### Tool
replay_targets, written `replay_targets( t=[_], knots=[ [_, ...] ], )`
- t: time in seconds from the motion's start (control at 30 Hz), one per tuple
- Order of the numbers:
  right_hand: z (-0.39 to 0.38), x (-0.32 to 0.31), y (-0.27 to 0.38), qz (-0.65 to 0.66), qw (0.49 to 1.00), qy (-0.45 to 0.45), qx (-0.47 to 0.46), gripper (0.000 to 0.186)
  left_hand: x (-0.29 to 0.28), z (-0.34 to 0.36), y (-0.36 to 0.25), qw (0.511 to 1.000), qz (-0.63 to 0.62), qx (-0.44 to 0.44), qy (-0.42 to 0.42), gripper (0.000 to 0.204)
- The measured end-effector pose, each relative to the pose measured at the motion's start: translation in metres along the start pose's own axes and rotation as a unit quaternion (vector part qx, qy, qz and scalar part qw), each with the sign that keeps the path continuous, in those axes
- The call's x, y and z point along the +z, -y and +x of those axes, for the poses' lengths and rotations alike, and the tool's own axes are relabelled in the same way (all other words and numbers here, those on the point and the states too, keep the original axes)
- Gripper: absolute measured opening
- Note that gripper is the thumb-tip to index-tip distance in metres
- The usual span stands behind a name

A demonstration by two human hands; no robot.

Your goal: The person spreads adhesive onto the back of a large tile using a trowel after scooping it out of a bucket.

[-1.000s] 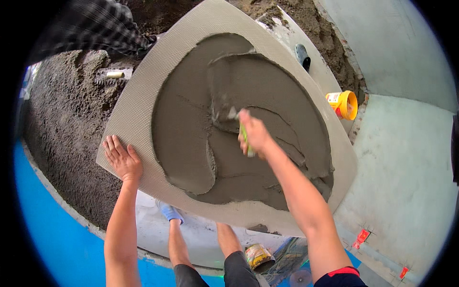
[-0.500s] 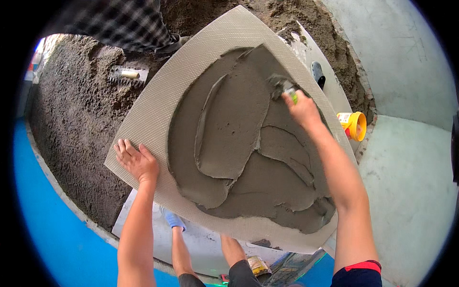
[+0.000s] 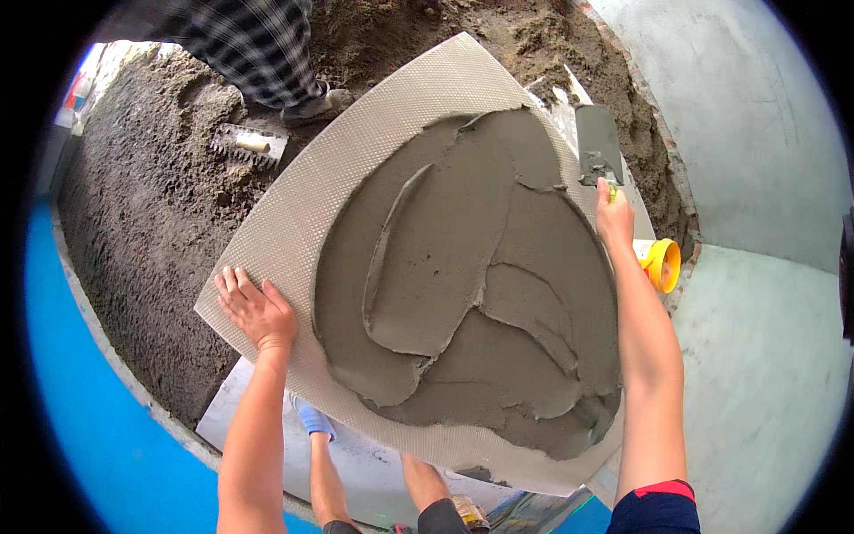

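Slab: the pale slab (image 3: 267, 233) lies textured face up between the two hands, one corner toward the top; what bears it underneath is hidden.
Slab handling: probably heavy, stiff and brittle, with corners that could chip.
Slab grip: best by the bare rim on two opposite sides; the dimpled face should give some purchase, while the coated middle would not.
Grey paste: the grey paste (image 3: 436, 267) covers most of the slab's middle in ridged sweeps; it looks wet, thick and soft, likely slippery under a palm.
Left hand: the left hand (image 3: 256, 307) rests flat near the slab's left corner, fingers slightly spread, gripping nothing.
Right hand: the right hand (image 3: 614, 215) has its fingers wrapped around the green handle of a trowel (image 3: 598, 133).
Trowel: its flat blade shows past the slab's upper right edge, smeared near the handle; likely light and rigid, best held by the handle.
Yellow bucket: the yellow bucket (image 3: 658, 264) is just beside the right forearm.
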State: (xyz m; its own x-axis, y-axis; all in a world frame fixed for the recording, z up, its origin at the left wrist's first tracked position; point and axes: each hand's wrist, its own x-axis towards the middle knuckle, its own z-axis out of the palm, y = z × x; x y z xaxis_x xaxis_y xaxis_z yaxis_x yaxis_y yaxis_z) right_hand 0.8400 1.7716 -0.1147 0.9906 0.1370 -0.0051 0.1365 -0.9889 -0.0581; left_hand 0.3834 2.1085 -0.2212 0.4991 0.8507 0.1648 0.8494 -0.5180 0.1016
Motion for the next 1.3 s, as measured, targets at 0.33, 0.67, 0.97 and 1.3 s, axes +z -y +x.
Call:
replay_targets(
  t=[0.33, 0.67, 0.97, 1.3],
  knots=[
    [0.012, -0.004, 0.177, 0.415, 0.861, 0.292, 0.028, 0.032, -0.005, 0.003, 0.004, 1.0, -0.001, 0.005, -0.004, 0.051],
    [0.014, 0.055, 0.039, 0.145, 0.989, -0.034, -0.001, 0.049, -0.005, 0.002, -0.001, 1.0, 0.006, 0.001, 0.024, 0.052],
    [-0.022, -0.003, 0.134, 0.425, 0.806, 0.409, 0.047, 0.053, -0.004, 0.002, -0.004, 1.0, 0.007, -0.008, 0.015, 0.051],
    [-0.219, 0.001, 0.133, 0.196, 0.825, 0.463, -0.259, 0.046, -0.007, 0.004, -0.004, 1.0, -0.003, -0.015, 0.013, 0.051]
  ],
)
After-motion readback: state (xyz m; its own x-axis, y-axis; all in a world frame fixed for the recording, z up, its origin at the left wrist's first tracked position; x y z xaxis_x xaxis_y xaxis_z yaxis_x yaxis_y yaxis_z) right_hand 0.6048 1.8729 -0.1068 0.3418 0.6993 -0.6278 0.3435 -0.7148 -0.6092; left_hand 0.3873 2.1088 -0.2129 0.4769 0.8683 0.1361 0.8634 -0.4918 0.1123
